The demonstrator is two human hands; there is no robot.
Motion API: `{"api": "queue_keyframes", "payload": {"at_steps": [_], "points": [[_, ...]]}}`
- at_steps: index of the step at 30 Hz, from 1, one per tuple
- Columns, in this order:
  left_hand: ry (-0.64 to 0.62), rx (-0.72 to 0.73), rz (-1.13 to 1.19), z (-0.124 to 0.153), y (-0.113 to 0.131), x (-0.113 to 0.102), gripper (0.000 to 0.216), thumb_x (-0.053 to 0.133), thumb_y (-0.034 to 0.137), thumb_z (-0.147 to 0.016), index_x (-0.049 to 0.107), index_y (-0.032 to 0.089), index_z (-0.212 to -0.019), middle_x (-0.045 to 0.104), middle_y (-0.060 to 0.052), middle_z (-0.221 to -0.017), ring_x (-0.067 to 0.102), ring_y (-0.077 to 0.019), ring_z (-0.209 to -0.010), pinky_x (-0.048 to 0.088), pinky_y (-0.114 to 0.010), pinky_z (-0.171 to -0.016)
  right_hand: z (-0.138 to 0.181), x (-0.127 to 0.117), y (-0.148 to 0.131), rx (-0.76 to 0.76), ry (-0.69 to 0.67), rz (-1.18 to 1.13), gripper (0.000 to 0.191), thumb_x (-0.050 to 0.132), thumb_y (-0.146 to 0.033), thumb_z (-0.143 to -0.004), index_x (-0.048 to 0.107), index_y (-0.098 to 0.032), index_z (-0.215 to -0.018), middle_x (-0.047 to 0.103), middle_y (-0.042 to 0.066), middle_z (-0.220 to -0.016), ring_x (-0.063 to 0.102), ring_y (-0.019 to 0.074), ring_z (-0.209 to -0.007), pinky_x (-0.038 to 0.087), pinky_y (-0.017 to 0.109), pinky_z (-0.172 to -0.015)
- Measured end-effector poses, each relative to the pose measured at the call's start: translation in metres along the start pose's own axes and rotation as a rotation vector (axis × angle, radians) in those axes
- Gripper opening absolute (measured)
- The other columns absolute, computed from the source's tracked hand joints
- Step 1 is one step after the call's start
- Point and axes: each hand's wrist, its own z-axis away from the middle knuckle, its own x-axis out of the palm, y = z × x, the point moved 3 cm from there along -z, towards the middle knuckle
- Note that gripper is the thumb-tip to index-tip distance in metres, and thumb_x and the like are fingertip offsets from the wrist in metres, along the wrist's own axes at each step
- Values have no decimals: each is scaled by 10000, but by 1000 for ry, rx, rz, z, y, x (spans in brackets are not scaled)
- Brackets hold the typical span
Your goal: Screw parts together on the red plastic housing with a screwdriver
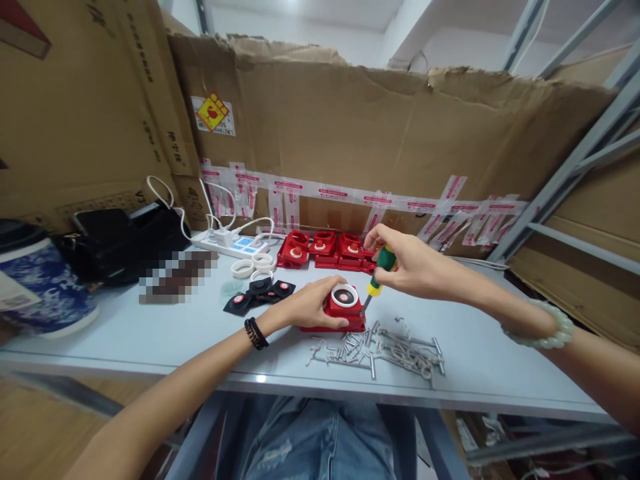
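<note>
My left hand (320, 303) is wrapped around a red plastic housing (356, 323) and presses it to the table. A white ring (334, 294) with a dark centre sits on top of the housing. In my right hand (397, 260) is a screwdriver (384, 267) with a green and yellow handle; it tilts, and its tip meets the housing's right corner. Just in front of the housing lies a pile of small screws (353, 347). Beside them are metal T-shaped rods (410, 352) tangled with white cords or chains.
Several red housings (325, 248) stand in a row at the back. White rings (243, 268) and black pieces (260, 288) lie to the left, near a power strip (245, 245). A blue-patterned cup (50, 287) stands far left. Cardboard (350, 127) walls the rear.
</note>
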Motion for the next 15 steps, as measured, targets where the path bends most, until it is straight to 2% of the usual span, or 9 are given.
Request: {"api": "queue_keyframes", "payload": {"at_steps": [4, 6, 9, 15], "points": [[-5, -5, -14, 0, 0, 0, 648, 694, 454, -670, 437, 214, -1215, 574, -91, -1162, 570, -263, -1014, 444, -379, -884, 0, -1, 5, 74, 29, 166, 245, 511, -386, -781, 450, -190, -915, 604, 72, -841, 525, 184, -713, 382, 299, -602], [-1, -9, -23, 0, -1, 0, 655, 694, 457, -671, 428, 211, -1218, 573, -93, -1158, 570, -264, -1006, 443, -382, -886, -1, 0, 7, 94, 48, 212, 184, 476, -361, -800, 443, -197, -878, 589, 50, -741, 510, 174, -647, 356, 292, -570], [1, -3, -19, 1, 0, 0, 657, 697, 453, -670, 425, 211, -1217, 575, -92, -1149, 571, -263, -998, 443, -380, -886, -2, 2, 5, 64, 59, 115, 105, 476, -259, -772, 426, -211, -851, 596, 16, -716, 498, 138, -594, 341, 261, -536], [1, 7, -12, 0, 2, 0, 638, 695, 438, -671, 434, 211, -1206, 574, -90, -1146, 568, -259, -1005, 444, -371, -880, 1, -8, -3, 45, 124, -4, 147, 500, -205, -721, 442, -211, -856, 590, -21, -662, 473, 104, -548, 343, 229, -512]]}}
